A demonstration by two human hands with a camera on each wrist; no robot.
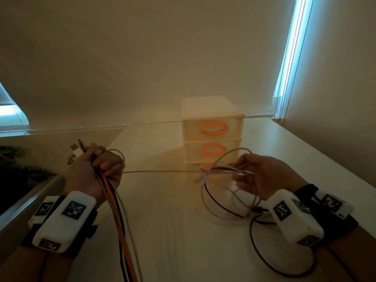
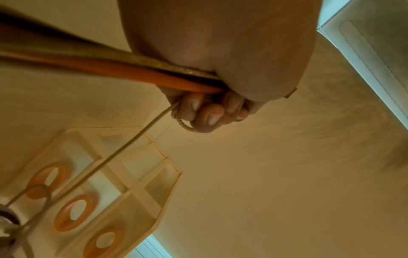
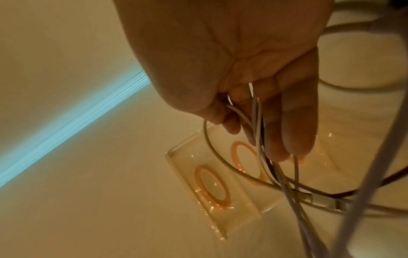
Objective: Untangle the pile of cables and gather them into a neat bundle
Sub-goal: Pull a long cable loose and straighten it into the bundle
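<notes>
Fingers of both hands clamp cables (image 1: 162,171) before a drawer unit (image 1: 212,129).

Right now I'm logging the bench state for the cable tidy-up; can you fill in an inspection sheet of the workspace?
Surface: pale table, bare in the middle.
Job's things: gathered cables, orange, black and beige, with plugs sticking out above the fist; tangled loops at the right.
Clutter: drawer unit with orange handles, at the back.
Grippers: left hand grips the gathered cables; right hand pinches thin strands of the tangled loops.
Cables: beige cable runs taut between the hands to a knot; black cable loops on the table.
Surroundings: wall, window blinds, dark plant at left.
</notes>
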